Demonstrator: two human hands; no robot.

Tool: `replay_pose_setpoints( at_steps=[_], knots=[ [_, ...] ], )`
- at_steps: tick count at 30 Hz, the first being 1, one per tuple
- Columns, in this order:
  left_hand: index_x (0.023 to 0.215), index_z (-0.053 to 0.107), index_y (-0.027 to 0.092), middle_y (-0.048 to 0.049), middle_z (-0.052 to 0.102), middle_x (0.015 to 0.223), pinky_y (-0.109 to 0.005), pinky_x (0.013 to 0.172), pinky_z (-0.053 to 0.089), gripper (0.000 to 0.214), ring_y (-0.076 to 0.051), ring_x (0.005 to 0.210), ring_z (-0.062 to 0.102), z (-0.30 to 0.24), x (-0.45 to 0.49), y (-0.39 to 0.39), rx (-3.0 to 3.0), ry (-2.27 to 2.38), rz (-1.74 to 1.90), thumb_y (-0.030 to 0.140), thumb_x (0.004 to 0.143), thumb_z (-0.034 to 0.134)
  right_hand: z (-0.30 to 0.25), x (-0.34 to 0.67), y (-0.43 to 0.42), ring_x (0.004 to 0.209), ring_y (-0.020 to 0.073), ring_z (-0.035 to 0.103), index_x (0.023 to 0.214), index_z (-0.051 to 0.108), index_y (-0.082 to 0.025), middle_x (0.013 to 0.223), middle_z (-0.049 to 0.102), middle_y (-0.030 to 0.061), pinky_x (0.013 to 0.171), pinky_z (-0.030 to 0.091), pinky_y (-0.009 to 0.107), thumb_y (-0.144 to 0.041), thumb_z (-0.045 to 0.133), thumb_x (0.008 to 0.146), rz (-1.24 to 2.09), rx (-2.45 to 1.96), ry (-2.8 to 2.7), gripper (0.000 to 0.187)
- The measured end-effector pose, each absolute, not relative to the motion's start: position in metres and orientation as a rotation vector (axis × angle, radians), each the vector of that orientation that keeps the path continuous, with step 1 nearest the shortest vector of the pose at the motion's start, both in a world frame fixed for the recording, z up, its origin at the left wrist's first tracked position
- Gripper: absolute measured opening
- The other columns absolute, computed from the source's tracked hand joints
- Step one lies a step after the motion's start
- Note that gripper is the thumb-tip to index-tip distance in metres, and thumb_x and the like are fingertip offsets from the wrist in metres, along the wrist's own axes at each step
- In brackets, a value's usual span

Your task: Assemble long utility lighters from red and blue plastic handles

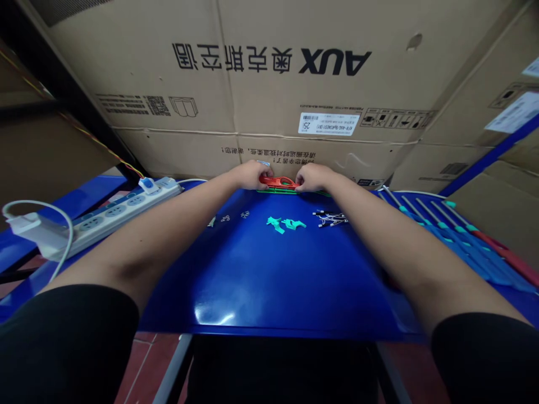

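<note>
Fingers of the left hand (252, 175) and right hand (310, 178) grasp both ends of a red plastic piece (279, 182) above a green strip (290, 192) at the far edge of the blue table (269, 292); teal plastic pieces (281, 223) and small black-and-white parts (330, 219) lie loose, unattached.

We see a dim indoor scene lit softly from above, with a white glare patch on the glossy blue metal counter (269, 280) near its front edge. Wide-angle distortion bows the tan cardboard cartons (269, 73) toward the frame's edges, the upper-left corner sinks into shadow, yet the left hand (252, 175) and right hand (314, 177) look sharp.
</note>
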State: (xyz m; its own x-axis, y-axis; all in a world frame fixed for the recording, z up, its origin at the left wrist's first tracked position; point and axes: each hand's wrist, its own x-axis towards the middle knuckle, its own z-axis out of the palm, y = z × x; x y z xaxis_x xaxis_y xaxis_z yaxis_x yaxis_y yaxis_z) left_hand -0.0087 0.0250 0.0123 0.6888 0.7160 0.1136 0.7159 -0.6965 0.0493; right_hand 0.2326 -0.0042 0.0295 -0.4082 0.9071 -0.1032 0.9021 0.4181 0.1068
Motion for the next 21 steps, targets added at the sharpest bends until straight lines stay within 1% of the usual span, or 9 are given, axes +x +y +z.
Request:
replay_pose_setpoints(
  at_steps=[5,8,12,15,17,18,19,20,21],
  knots=[
    [0.113,0.067,0.020,-0.0036,0.070,0.102,-0.027,0.083,0.046,0.043,-0.020,0.093,0.064,0.011,-0.009,0.020,2.927,1.278,0.212,0.036,0.073,0.068,0.030,0.232,-0.007,0.091,0.0224,0.068,0.106,0.079,-0.025,0.104,0.077,0.0062,0.071,0.049,0.029,-0.044,0.069,0.078,0.062,1.634,2.510,0.035],
    [0.112,0.067,0.020,-0.0054,0.068,0.103,-0.029,0.083,0.047,0.043,-0.022,0.096,0.063,0.012,-0.009,0.016,2.944,1.318,0.217,0.037,0.074,0.068,0.030,0.231,-0.009,0.090,0.0224,0.068,0.105,0.079,-0.026,0.104,0.077,0.0058,0.068,0.049,0.029,-0.046,0.069,0.078,0.080,1.657,2.501,0.036],
    [0.116,0.066,0.019,-0.0081,0.064,0.110,-0.031,0.087,0.048,0.044,-0.024,0.104,0.061,0.021,-0.007,0.004,2.953,1.373,0.278,0.037,0.076,0.068,0.038,0.231,-0.017,0.090,0.0230,0.067,0.104,0.079,-0.026,0.105,0.077,0.0060,0.066,0.048,0.029,-0.050,0.067,0.079,0.129,1.673,2.503,0.037],
    [0.112,0.068,0.017,-0.0087,0.066,0.108,-0.032,0.090,0.048,0.035,-0.024,0.104,0.062,0.033,-0.005,-0.019,2.927,1.319,0.377,0.036,0.082,0.062,0.053,0.238,-0.035,0.092,0.0242,0.067,0.106,0.077,-0.024,0.107,0.076,0.0074,0.065,0.046,0.030,-0.051,0.063,0.082,0.202,1.671,2.550,0.039],
    [0.113,0.068,0.018,-0.0078,0.069,0.108,-0.033,0.093,0.048,0.033,-0.022,0.101,0.064,0.038,-0.004,-0.044,2.885,1.152,0.347,0.033,0.088,0.055,0.064,0.245,-0.057,0.089,0.0233,0.066,0.108,0.076,-0.024,0.105,0.076,0.0064,0.064,0.045,0.030,-0.049,0.061,0.084,0.240,1.646,2.647,0.038],
    [0.119,0.066,0.019,-0.0077,0.068,0.116,-0.034,0.097,0.047,0.036,-0.022,0.106,0.063,0.037,-0.003,-0.060,2.882,1.001,0.260,0.032,0.088,0.055,0.070,0.250,-0.071,0.086,0.0224,0.066,0.107,0.075,-0.024,0.102,0.076,0.0060,0.064,0.045,0.031,-0.048,0.059,0.085,0.238,1.636,2.704,0.037],
    [0.129,0.061,0.020,-0.0085,0.065,0.128,-0.036,0.103,0.045,0.044,-0.023,0.116,0.061,0.035,-0.001,-0.076,2.872,0.893,0.159,0.035,0.087,0.057,0.074,0.256,-0.085,0.083,0.0217,0.066,0.106,0.075,-0.023,0.101,0.076,0.0059,0.066,0.045,0.031,-0.048,0.058,0.086,0.235,1.629,2.765,0.036],
    [0.139,0.054,0.021,-0.0111,0.057,0.140,-0.039,0.109,0.042,0.056,-0.027,0.128,0.055,0.030,0.002,-0.093,2.838,0.878,0.063,0.042,0.087,0.059,0.077,0.261,-0.100,0.083,0.0212,0.065,0.107,0.075,-0.022,0.101,0.076,0.0059,0.068,0.046,0.031,-0.047,0.057,0.087,0.230,1.619,2.834,0.037],
    [0.148,0.043,0.020,-0.0144,0.044,0.154,-0.043,0.114,0.037,0.069,-0.031,0.141,0.043,0.023,0.006,-0.109,2.775,0.944,0.017,0.051,0.088,0.058,0.078,0.268,-0.115,0.083,0.0210,0.065,0.107,0.075,-0.021,0.101,0.076,0.0063,0.070,0.046,0.032,-0.046,0.056,0.088,0.227,1.624,2.896,0.037]
  ],
)
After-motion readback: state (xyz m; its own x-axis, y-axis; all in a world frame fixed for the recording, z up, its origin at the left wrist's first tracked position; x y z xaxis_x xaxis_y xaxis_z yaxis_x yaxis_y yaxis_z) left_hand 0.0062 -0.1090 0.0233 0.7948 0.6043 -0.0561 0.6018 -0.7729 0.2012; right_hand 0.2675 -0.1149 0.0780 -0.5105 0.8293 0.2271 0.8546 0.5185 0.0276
